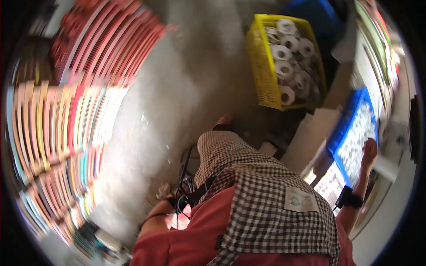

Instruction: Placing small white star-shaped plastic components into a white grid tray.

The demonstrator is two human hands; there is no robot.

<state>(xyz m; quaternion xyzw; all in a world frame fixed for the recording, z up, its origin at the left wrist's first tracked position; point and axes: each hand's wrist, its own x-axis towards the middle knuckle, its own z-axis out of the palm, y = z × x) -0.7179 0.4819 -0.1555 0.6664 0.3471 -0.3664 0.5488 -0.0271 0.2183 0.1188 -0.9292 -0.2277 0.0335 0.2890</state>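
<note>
Fingers of the right hand (369,150) reached up at the right edge of the blue crate (350,133), touching or just over its rim; whether they were spread or clamped on anything could not be told. The crate held small white pieces and stood beside a yellow crate (262,75) of white rolls. The left hand (163,191) hung low by the checked apron (266,195), blurred, its fingers unreadable.

Workshop storeroom, stacked coloured sheets (66,119), crated rolls (288,57)
</note>
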